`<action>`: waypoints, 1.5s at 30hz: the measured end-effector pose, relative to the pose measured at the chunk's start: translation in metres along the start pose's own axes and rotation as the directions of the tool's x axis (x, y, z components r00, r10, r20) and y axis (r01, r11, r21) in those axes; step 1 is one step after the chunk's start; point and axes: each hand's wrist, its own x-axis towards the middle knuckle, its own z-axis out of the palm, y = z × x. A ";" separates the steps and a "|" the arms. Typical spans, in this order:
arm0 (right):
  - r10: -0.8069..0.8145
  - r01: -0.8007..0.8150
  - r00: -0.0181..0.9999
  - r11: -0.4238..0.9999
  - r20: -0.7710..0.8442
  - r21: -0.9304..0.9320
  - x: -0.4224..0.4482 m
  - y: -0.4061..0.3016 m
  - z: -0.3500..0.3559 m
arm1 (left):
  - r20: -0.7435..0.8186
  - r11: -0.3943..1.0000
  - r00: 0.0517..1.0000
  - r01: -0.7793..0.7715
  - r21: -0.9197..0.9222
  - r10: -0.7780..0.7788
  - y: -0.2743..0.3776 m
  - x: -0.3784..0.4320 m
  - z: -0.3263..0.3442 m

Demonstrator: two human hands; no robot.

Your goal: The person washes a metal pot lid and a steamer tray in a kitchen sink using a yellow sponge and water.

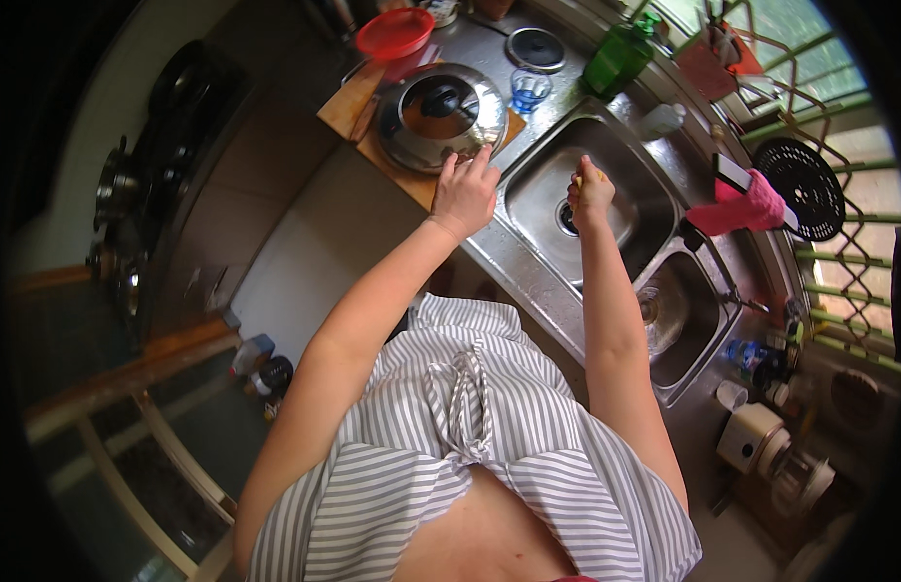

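My left hand (465, 190) rests its fingertips at the near rim of a shiny domed pan lid (487, 109) with a dark knob and a glass centre. The lid lies on a wooden cutting board (414, 188) on the steel counter. Closed in a fist, my right hand (592, 190) is over the larger basin of a stainless steel sink (545, 171), above its drain. A bit of something yellow (600, 175), possibly a sponge, shows between its fingers. A blue-bottomed drinking glass (530, 91) stands beyond the board's right end.
A red plastic bowl (396, 34) and a round black-and-silver lid (535, 49) are at the back. A green bottle (619, 58) stands behind the sink. At right are a pink cloth (749, 207), a black perforated disc (800, 189) and a blender (774, 451).
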 end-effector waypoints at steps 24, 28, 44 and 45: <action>-0.396 0.661 0.749 0.402 0.530 -0.634 -0.044 0.029 0.189 | -0.039 0.733 0.809 0.510 -0.451 -0.587 -0.197 -0.098 -0.108; -0.146 0.533 0.651 0.787 0.745 -0.312 -0.159 0.038 0.380 | 0.147 0.323 0.727 0.463 -0.825 -0.670 -0.286 -0.137 -0.139; 0.510 -0.072 -0.302 0.830 0.805 -0.553 -0.301 0.184 0.710 | 0.012 -0.354 0.458 -0.668 -0.655 -0.889 -0.483 -0.255 -0.291; 0.521 0.039 -0.351 0.838 0.778 -0.544 -0.311 0.189 0.725 | -0.283 -0.518 0.728 -0.657 -0.548 -0.625 -0.521 -0.285 -0.283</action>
